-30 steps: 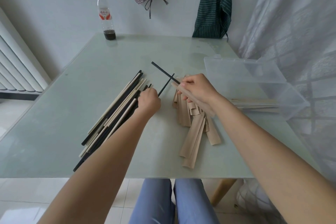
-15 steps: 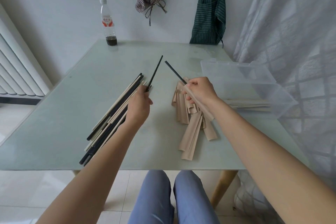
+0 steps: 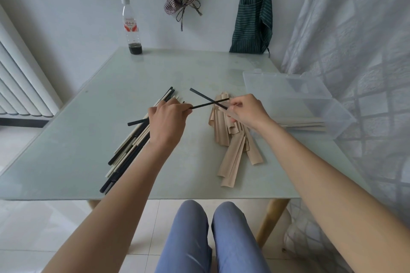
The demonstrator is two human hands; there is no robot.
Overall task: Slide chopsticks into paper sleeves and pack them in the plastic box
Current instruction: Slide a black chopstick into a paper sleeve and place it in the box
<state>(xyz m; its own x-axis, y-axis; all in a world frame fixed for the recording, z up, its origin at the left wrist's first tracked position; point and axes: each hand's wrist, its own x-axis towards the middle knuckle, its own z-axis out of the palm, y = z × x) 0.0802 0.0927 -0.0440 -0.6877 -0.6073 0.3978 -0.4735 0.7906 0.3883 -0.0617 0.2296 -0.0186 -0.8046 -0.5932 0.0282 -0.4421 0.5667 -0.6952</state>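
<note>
Left hand pinches a light, stiff black chopstick mid-shaft (likely slippery), crossing the right hand's sleeved one.

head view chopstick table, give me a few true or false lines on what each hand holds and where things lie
1. The left hand holds one thin black chopstick. True.
2. The right hand is empty. False: it pinches a second black chopstick together with a tan paper sleeve.
3. The two held chopsticks cross each other in the air. True.
4. The clear plastic box holds nothing. False: a few filled tan sleeves lie inside it.
5. The pile of loose tan paper sleeves lies to the left of the pile of black and pale chopsticks. False: it lies to their right.
</note>
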